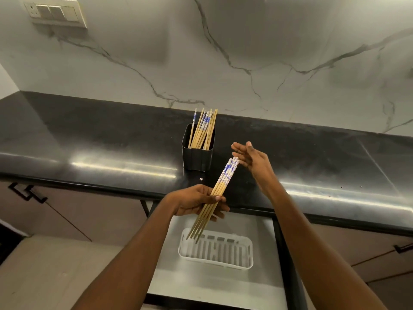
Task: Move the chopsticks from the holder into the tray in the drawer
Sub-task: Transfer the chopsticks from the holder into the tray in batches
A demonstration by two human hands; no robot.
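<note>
While your left hand [199, 202] grips a bundle of chopsticks [223, 177] around the middle, the thin ends point down above the white tray [215, 251] in the open drawer [201, 285], not yet inside it. Your right hand [250, 157] is spread with straight fingers just beside the patterned tops and holds nothing. This looks like the carrying step. Next, lower the bundle and lay it flat in the tray. Other chopsticks [202, 128] wait in the black holder [196, 157] on the counter [89, 142].
</note>
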